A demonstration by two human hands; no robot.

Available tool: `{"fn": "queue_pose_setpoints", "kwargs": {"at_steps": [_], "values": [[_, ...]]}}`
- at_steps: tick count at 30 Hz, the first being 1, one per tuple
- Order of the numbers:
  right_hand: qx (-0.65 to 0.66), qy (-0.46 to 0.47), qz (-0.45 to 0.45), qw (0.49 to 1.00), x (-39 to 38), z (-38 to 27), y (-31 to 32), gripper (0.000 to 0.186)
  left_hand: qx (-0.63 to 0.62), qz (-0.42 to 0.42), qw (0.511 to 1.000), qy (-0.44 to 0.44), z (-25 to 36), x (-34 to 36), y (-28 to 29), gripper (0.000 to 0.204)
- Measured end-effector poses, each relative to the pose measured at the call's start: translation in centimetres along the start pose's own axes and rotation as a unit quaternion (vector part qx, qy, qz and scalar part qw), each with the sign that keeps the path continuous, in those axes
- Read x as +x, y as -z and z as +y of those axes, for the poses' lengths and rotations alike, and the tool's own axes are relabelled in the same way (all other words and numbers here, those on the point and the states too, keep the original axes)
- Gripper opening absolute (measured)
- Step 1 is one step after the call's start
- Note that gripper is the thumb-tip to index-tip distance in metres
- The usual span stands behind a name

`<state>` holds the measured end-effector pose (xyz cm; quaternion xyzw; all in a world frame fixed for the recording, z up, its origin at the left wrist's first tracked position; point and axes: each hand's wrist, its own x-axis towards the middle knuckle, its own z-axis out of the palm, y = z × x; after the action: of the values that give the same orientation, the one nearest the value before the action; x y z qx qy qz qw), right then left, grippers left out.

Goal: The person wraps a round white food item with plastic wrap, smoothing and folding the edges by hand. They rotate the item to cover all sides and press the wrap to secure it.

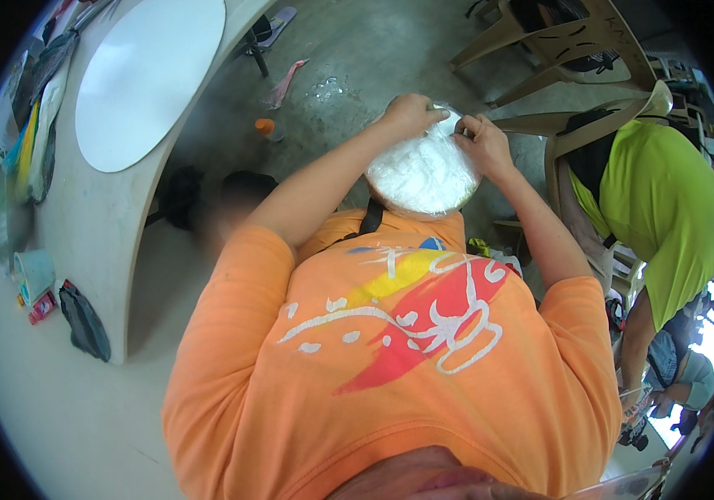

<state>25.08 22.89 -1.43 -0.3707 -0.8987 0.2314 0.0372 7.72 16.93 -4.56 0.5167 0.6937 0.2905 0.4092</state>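
Over my lap I see a round, white object [419, 175] covered in crinkled clear plastic. My left hand [409, 117] has its fingers closed on the top left edge of it, near the plastic. Opposite, at the upper right edge, my right hand [482, 146] pinches the plastic with bent fingers. The underside of the object is mostly hidden by its top and my lap.
A pale table [123, 233] on the left bears a white oval board [147, 83] and assorted items. An orange-topped bottle [269, 129] is on the floor. Plastic chairs [573, 33] stand at upper right. A person in yellow-green [657, 200] bends close on my right.
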Motion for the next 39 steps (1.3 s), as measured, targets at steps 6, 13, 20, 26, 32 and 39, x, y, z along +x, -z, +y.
{"fn": "queue_pose_setpoints", "kwargs": {"at_steps": [6, 13, 20, 26, 32, 39], "values": [[-0.003, 0.034, 0.027, 0.999, -0.2, 0.8, -0.6, 0.015, -0.171, 0.012, 0.985, 0.005, -1.3, -0.1, -0.2, 0.038], [0.033, 0.042, 0.042, 0.998, -0.8, 1.0, -0.9, 0.016, 0.083, 0.090, 0.982, -0.144, 1.7, -2.3, 5.7, 0.031], [0.017, 0.048, 0.019, 0.999, -0.5, 1.2, -1.1, 0.015, 0.158, 0.014, 0.970, -0.186, -5.5, 2.5, -0.4, 0.048], [-0.012, 0.086, 0.046, 0.995, -1.1, 2.0, -1.4, 0.014, 0.219, -0.063, 0.943, -0.244, -2.6, 0.0, -0.3, 0.047], [0.188, -0.016, 0.035, 0.981, -1.3, 1.3, -0.7, 0.027, 0.113, -0.079, 0.977, -0.161, -2.8, 0.1, -0.2, 0.056], [-0.041, 0.116, 0.124, 0.985, -0.9, -0.6, 1.2, 0.033, 0.024, -0.126, 0.990, -0.055, -1.3, 0.4, 0.9, 0.071]]}}
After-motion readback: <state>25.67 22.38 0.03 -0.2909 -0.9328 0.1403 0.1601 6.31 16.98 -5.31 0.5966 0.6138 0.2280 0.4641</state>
